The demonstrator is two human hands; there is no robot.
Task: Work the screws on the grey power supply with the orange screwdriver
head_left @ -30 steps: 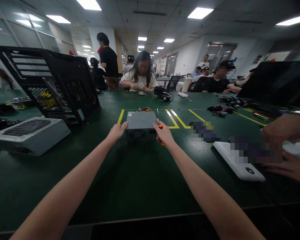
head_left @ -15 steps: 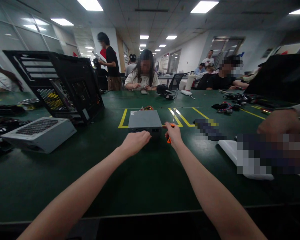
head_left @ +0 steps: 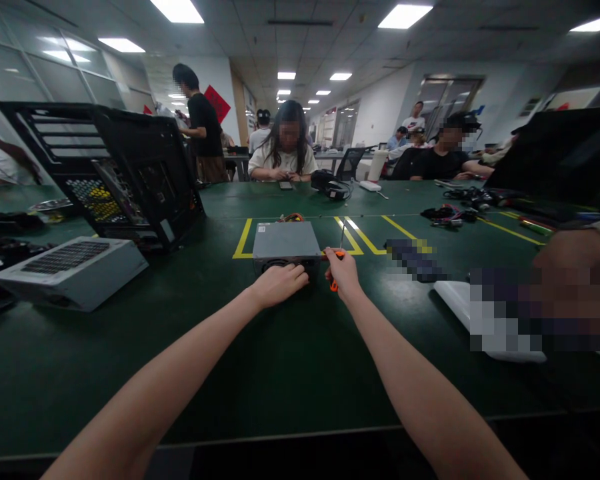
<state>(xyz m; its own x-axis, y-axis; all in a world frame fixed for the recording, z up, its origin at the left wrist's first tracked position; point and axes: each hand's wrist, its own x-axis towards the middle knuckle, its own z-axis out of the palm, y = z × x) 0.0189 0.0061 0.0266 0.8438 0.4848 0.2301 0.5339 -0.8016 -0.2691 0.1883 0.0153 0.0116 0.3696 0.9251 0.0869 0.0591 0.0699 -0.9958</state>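
A grey computer power supply (head_left: 286, 239) lies on the green table in front of me, a bundle of coloured wires (head_left: 293, 217) at its far side. Against its near face is my left hand (head_left: 281, 283), fingers curled in. What the fingertips hold, if anything, is hidden. Just right of the unit, my right hand (head_left: 345, 272) is closed around a screwdriver with an orange handle (head_left: 335, 285). The thin metal shaft (head_left: 343, 230) points up and away, apart from the unit.
Left stand a black computer case (head_left: 130, 173) and a second power supply (head_left: 75, 273). Dark cables (head_left: 450, 215) lie at right, near a white object (head_left: 453, 300) and another person's blurred hand (head_left: 575, 280). A metal bowl (head_left: 55, 205) sits behind the case. Several people are around.
My left hand has shifted slightly right along the near face of the power supply. The screwdriver in my right hand is a little more upright. The view has turned slightly.
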